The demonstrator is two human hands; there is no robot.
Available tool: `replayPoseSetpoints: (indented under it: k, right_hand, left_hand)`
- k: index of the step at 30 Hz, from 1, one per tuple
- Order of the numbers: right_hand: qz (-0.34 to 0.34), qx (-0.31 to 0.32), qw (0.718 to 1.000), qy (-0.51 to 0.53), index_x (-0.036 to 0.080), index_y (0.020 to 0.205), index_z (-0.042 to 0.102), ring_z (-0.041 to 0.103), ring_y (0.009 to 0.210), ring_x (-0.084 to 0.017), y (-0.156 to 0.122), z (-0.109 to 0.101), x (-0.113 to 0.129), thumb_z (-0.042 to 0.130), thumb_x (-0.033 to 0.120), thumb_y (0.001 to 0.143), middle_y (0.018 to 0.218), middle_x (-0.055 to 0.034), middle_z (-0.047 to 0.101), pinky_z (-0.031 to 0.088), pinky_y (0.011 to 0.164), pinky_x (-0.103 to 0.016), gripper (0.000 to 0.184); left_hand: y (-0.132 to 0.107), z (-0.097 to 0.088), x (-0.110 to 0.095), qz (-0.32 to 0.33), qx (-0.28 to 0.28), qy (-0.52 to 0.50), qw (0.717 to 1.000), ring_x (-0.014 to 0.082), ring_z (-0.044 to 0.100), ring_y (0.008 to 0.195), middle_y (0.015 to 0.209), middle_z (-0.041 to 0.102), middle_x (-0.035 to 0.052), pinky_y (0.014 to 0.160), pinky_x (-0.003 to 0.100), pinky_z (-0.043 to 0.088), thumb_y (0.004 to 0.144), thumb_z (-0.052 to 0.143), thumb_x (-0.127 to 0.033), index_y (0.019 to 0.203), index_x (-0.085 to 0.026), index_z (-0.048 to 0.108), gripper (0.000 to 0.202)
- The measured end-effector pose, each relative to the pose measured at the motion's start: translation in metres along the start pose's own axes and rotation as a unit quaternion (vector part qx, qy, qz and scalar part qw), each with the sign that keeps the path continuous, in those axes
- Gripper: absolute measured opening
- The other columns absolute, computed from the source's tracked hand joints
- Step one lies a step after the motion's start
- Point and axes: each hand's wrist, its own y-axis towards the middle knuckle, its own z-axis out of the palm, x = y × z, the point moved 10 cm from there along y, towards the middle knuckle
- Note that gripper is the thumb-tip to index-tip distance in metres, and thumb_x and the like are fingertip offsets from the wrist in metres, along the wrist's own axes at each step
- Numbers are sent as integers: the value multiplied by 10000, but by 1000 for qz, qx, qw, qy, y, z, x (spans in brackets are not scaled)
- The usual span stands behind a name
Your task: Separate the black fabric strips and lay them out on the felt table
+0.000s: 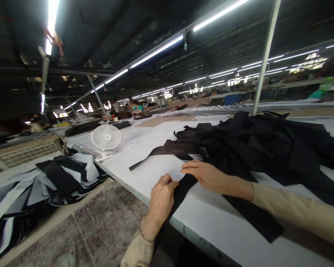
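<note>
Black fabric strip [182, 196] hung over the table [225, 233] edge, gripped by the curled left hand [161, 200], right hand [210, 176] lying open; slack grip risked slippage.

From here I see long fluorescent tubes [158, 51] running under a dark ceiling [122, 33] above the white bench [144, 155], with a steel post [265, 48] at its far edge and a mottled floor [72, 230] left of it.

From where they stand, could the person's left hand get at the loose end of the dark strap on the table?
Probably yes. The left hand rests on a black fabric strip, and only white tabletop lies between it and the strap's loose end. Nothing stands in the way.
</note>
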Motion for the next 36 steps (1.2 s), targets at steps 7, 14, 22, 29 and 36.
replayPoseSetpoints:
  k: [7,14,22,29,36]
  right_hand:
    - [36,63,997,40,83,1167,586,522,1112,-233,-7,29,-18,360,-34,772,1182,-154,587,448,963,-410,470]
    - [51,77,994,50,96,1209,581,513,1099,-211,-9,30,-24,357,-56,752,1217,-135,548,424,987,-361,530]
    - [-14,164,986,-36,337,1297,529,507,960,-214,-7,32,3,389,-34,764,1194,-103,498,440,872,-405,664]
    - [-17,25,999,-20,168,1186,607,440,1177,-222,2,8,9,381,-63,702,1258,-85,553,351,1021,-389,582]
    - [26,51,997,55,112,1182,594,537,1097,-212,-4,29,-16,357,5,813,1194,-130,592,433,970,-373,452]
  left_hand:
    - [22,8,3,-68,17,-38,997,184,585,847,918,603,52,744,275,437,855,507,-152,1131,-205,627,305]
    - [-24,-11,19,-94,20,-118,988,127,558,729,820,561,12,686,240,414,871,461,-123,954,-245,706,286]
    - [-32,-7,8,-12,2,24,1000,157,504,807,846,511,33,689,250,406,922,356,-143,1108,-285,657,381]
    - [-6,0,1,-24,28,33,999,142,532,765,823,533,18,659,239,405,900,387,-123,956,-257,696,340]
    - [19,9,2,-55,40,-8,998,157,577,819,901,591,28,712,251,424,880,478,-172,1083,-238,654,277]
